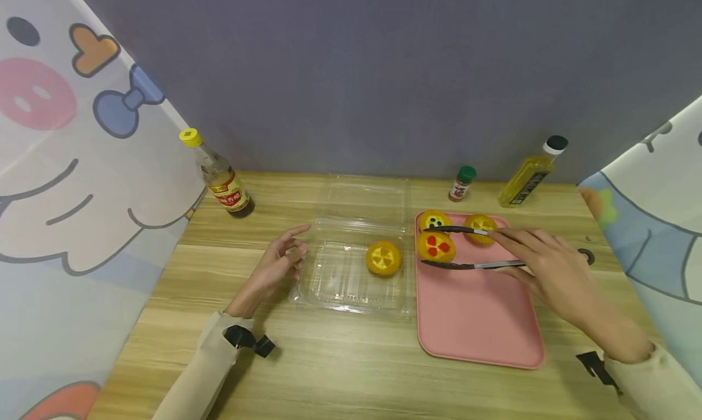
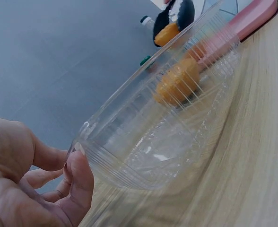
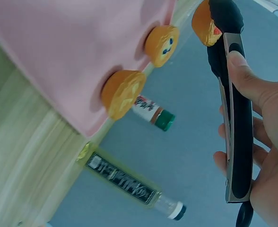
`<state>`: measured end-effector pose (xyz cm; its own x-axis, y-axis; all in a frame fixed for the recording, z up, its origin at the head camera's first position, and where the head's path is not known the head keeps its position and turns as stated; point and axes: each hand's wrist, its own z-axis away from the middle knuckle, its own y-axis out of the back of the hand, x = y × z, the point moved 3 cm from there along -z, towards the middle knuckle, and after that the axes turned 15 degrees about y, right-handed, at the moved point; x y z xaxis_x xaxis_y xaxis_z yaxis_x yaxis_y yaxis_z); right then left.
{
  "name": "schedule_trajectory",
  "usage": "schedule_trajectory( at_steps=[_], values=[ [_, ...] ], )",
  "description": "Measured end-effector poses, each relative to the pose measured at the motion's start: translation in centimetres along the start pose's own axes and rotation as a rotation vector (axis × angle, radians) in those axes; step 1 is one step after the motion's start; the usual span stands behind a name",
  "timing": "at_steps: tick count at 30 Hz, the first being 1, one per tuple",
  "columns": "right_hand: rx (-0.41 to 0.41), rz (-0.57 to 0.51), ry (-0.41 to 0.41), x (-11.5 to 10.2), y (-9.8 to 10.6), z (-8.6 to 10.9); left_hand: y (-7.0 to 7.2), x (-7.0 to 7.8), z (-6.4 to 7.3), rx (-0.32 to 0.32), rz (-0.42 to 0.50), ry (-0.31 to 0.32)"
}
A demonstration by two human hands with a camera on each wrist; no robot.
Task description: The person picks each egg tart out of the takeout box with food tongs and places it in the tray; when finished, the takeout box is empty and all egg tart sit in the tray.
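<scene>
In the head view my right hand (image 1: 556, 270) grips black-and-silver tongs (image 1: 496, 264). Between the tong tips is a tart with red pieces on top (image 1: 437, 247), raised over the pink tray in the right wrist view. Two more tarts sit at the tray's far end: one with dark blue dots (image 1: 435, 217) and one with yellow wedges (image 1: 481, 225). My left hand (image 2: 39, 175) pinches the near corner rim of a clear plastic container (image 2: 129, 156) between thumb and finger. Inside that container's right side lies a yellow-wedge tart (image 1: 383, 258).
The pink tray (image 1: 474, 322) lies right of the container, whose hinged lid (image 1: 366, 200) is folded back. A yellow-capped sauce bottle (image 1: 227, 188) stands at the back left. At the back right are a green-capped jar (image 1: 460, 185) and an oil bottle (image 1: 528, 179), before a grey wall (image 1: 351, 78).
</scene>
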<state>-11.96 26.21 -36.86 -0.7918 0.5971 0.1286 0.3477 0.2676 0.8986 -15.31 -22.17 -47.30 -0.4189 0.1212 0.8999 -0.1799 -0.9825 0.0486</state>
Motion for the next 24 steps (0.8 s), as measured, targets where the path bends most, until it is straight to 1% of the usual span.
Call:
schedule_trajectory(
  at_steps=[4, 10, 15, 24],
  values=[
    [-0.029, -0.008, -0.021, 0.3, -0.2, 1.0, 0.0, 0.1, 0.1, 0.001, 0.003, 0.004],
    [-0.103, -0.044, -0.056, 0.3, -0.9, 2.4, 0.0, 0.1, 0.1, -0.001, 0.009, 0.012],
    [-0.114, -0.050, -0.075, 0.1, -1.5, 2.8, 0.1, 0.1, 0.1, -0.003, 0.006, 0.007],
    [-0.139, -0.063, -0.076, -0.2, -2.2, 3.1, 0.0, 0.1, 0.0, -0.008, 0.007, 0.004]
  ],
)
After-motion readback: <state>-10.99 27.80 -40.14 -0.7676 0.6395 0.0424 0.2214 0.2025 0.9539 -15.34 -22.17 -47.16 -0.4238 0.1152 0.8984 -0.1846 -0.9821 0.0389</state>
